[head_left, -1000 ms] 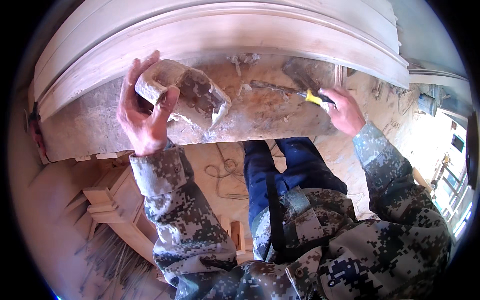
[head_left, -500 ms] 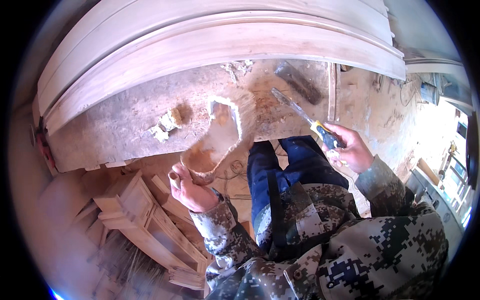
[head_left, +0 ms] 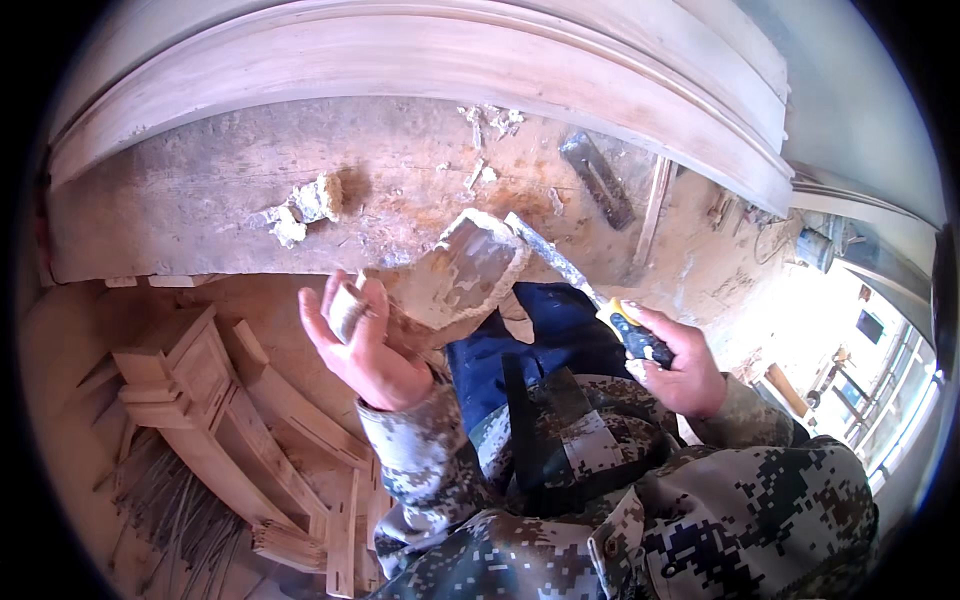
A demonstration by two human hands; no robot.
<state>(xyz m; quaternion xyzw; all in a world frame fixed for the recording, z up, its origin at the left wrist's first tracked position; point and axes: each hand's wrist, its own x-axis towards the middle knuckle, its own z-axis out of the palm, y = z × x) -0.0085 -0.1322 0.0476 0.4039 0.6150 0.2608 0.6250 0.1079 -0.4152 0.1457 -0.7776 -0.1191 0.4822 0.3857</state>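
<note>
My left hand (head_left: 375,350) is closed round the pale, rounded handle end (head_left: 347,312) of a scoop-like container (head_left: 450,280). The container is tan inside, with a thick, crusted whitish rim, and is tilted at the near edge of the workbench. In my right hand (head_left: 685,365) is a chisel (head_left: 560,262) with a yellow and black handle and a blade smeared with white stuff. The blade's tip meets or lies just over the container's crusted rim at its far right corner; I cannot tell whether they touch.
The wooden workbench (head_left: 230,235) bears a yellowish-white lump (head_left: 315,200), pale scraps (head_left: 490,120) and a dark oblong block (head_left: 598,180). Long pale wooden boards (head_left: 420,60) lie along its far side. Wooden frame pieces (head_left: 220,430) and thin sticks (head_left: 185,515) lie on the floor at left.
The container has tipped flatter and its far end has moved right and nearer. The chisel has come left and down, its tip now at the container's rim.
</note>
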